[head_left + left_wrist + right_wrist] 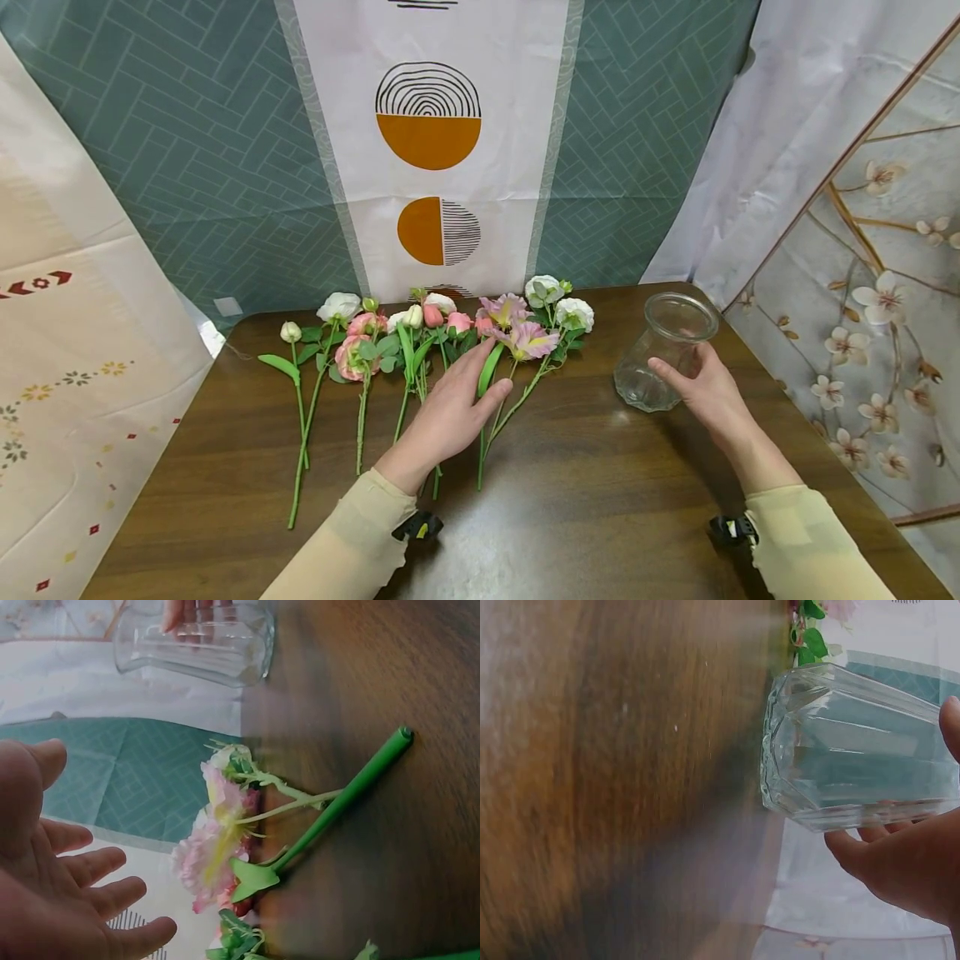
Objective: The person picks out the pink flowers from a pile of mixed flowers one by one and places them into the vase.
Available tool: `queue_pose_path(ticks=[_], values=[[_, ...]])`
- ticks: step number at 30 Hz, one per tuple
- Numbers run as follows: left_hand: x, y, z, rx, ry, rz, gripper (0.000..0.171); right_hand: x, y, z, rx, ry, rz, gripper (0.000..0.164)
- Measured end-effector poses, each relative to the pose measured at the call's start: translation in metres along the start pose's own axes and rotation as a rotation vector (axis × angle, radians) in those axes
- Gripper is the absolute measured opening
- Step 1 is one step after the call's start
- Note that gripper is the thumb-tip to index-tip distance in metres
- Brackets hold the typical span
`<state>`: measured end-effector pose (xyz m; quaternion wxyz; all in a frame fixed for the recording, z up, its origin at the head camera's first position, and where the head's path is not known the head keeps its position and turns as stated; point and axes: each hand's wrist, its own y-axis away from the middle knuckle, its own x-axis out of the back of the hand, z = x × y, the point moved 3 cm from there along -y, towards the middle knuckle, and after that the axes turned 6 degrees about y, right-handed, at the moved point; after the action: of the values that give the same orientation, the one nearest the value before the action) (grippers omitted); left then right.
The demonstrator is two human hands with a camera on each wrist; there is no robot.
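Note:
On the right of the table, my right hand (712, 396) holds a clear glass vase (636, 367), with the thumb across its near side and the fingers around its right side. The right wrist view shows the faceted base of the vase (840, 750) close to the wood, with fingers (855, 851) along its wall. My left hand (453, 408) hovers over the flower stems with its fingers extended and nothing in its grasp. Beside its fingertips lie lilac-pink flowers (528, 340) and a green tulip leaf (490, 371). The hand hides part of the middle stems.
Along the back of the brown table (570, 517) lies a row of stemmed flowers: white blooms (339, 307), pink-green blooms (354, 358) and tulips (291, 332). Behind stands a green and white cloth backdrop (630, 125). A flower-patterned cloth (885, 350) borders the right side.

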<state>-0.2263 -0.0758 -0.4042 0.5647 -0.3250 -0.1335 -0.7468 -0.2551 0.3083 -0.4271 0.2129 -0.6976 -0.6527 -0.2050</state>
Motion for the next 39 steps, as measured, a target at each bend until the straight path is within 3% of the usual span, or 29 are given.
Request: queue_pose_path(ticks=[12,39], values=[[-0.008,-0.008,-0.001,-0.017,0.079,-0.009,0.072,-0.010,0.005,-0.010,0.047,0.007,-0.039,0.090],[-0.038,-0.029,0.016,-0.056,0.086,-0.076,0.074,-0.032,0.016,-0.027,0.112,0.026,-0.094,0.082]])
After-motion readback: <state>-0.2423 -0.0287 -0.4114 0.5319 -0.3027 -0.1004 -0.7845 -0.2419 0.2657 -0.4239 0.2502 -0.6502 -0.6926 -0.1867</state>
